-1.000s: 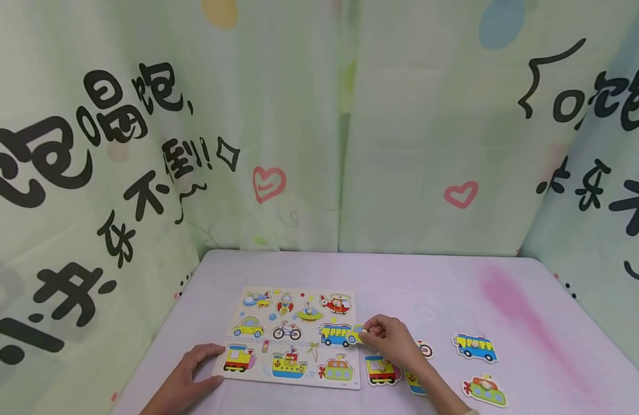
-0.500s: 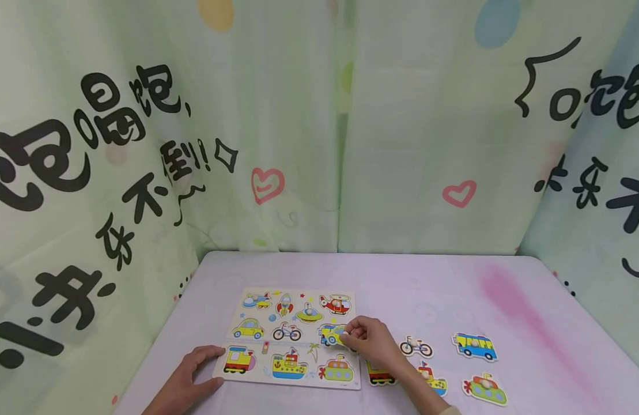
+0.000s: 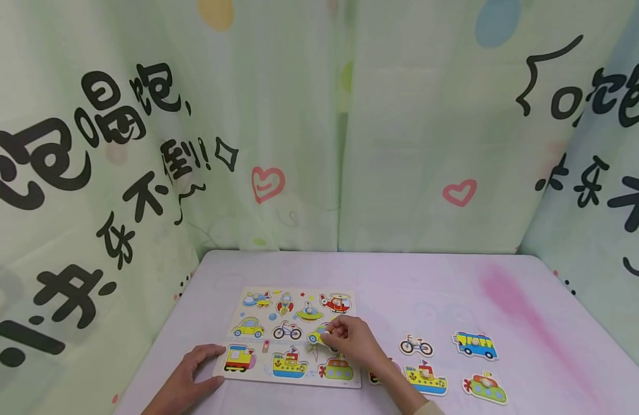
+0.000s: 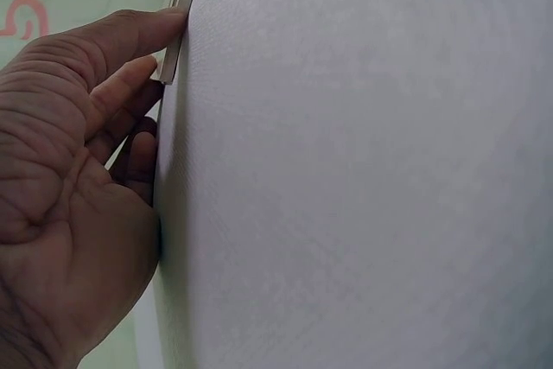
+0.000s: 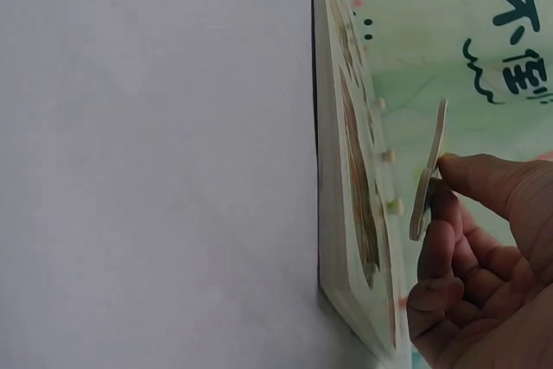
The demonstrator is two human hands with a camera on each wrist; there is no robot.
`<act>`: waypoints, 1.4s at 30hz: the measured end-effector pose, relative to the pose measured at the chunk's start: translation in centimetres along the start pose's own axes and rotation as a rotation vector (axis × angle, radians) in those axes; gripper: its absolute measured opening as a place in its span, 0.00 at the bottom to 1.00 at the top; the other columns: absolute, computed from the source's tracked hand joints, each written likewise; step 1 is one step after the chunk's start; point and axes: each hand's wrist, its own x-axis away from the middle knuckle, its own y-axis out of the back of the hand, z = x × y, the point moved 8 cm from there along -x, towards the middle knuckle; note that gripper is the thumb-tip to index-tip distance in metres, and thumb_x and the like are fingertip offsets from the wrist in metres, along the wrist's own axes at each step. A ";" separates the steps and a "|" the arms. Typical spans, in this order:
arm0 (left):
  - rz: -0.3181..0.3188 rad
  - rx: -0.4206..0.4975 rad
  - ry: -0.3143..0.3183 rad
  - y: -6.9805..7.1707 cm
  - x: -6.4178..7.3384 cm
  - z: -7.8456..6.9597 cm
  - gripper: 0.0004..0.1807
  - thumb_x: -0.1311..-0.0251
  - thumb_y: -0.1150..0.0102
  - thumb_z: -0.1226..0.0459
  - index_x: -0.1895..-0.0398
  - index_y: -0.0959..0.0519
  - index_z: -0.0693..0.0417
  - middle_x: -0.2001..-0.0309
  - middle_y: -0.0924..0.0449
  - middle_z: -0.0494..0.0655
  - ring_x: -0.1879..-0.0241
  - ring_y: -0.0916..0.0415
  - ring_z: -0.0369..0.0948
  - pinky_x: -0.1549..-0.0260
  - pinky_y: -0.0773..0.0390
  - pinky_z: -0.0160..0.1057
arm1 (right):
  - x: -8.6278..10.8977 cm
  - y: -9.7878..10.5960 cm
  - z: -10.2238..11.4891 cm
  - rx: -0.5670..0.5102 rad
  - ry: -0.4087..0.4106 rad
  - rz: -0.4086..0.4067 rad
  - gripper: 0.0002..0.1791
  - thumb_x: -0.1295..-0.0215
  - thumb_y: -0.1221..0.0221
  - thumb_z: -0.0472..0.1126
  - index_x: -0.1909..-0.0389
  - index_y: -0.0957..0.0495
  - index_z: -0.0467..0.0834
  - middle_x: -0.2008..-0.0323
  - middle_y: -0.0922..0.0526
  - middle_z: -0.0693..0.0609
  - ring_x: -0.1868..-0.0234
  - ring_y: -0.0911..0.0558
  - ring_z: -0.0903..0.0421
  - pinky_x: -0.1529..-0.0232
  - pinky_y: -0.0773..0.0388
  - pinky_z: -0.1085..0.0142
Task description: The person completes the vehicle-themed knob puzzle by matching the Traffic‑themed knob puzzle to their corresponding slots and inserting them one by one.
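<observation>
A wooden puzzle board (image 3: 312, 374) with vehicle pictures lies on the table. My right hand (image 3: 355, 343) pinches a yellow car puzzle piece (image 3: 315, 334) by its middle, over the board's middle row, right of the printed bicycle. In the right wrist view, the piece (image 5: 440, 127) is tilted on edge and apart from the board, between thumb and fingers. My left hand (image 3: 192, 374) holds the board's near left corner, thumb at the front edge and fingers along the left side. The left wrist view shows that thumb against the board's edge (image 4: 177, 49).
Loose pieces lie right of the board: a bicycle (image 3: 416, 346), a bus (image 3: 475, 344), a boat (image 3: 426, 378) and a submarine (image 3: 484, 388). A train piece (image 3: 375, 379) is mostly hidden behind my right forearm. A printed curtain (image 3: 402, 173) encloses the table.
My right hand has carried the car piece leftward from the board's right edge, across the printed bus, towards the middle. My left hand has stayed at the corner.
</observation>
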 end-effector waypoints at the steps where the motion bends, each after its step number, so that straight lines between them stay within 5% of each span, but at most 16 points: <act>1: 0.001 0.004 0.005 0.0 0.0 0.0 0.30 0.45 0.24 0.57 0.39 0.22 0.50 0.36 0.26 0.47 0.31 0.35 0.53 0.31 0.36 0.61 | -0.1 -0.2 0.1 -0.004 0.001 0.000 0.09 0.37 0.30 0.41 0.66 0.19 0.40 0.76 0.23 0.56 0.76 0.27 0.63 0.75 0.30 0.74; 15: 0.003 0.014 0.050 -0.2 -0.2 0.5 0.31 0.46 0.23 0.56 0.38 0.22 0.49 0.34 0.27 0.49 0.31 0.35 0.55 0.31 0.37 0.64 | -0.6 -3.2 1.1 -0.072 0.002 0.038 0.09 0.35 0.32 0.42 0.66 0.19 0.40 0.77 0.25 0.56 0.80 0.31 0.64 0.82 0.36 0.75; 24: 0.013 0.031 0.107 -0.5 -0.2 1.3 0.34 0.49 0.22 0.53 0.38 0.22 0.49 0.32 0.29 0.52 0.30 0.36 0.57 0.32 0.36 0.66 | -1.1 -5.3 2.2 -0.073 -0.002 0.044 0.09 0.35 0.31 0.42 0.67 0.19 0.41 0.77 0.26 0.56 0.76 0.29 0.63 0.76 0.34 0.75; 34: 0.002 0.024 0.057 -0.4 -0.3 1.0 0.32 0.48 0.22 0.54 0.39 0.22 0.48 0.34 0.28 0.49 0.31 0.35 0.55 0.32 0.36 0.65 | -2.1 -7.6 3.2 -0.102 -0.052 0.060 0.09 0.36 0.30 0.44 0.66 0.19 0.44 0.76 0.24 0.56 0.75 0.27 0.62 0.76 0.31 0.76; 42: -0.005 0.011 0.063 -0.3 -0.3 0.7 0.32 0.48 0.22 0.54 0.39 0.22 0.48 0.34 0.27 0.49 0.31 0.35 0.55 0.32 0.36 0.65 | -2.8 -8.3 4.1 -0.078 -0.013 0.046 0.09 0.36 0.30 0.44 0.67 0.19 0.44 0.77 0.26 0.57 0.75 0.29 0.63 0.77 0.34 0.76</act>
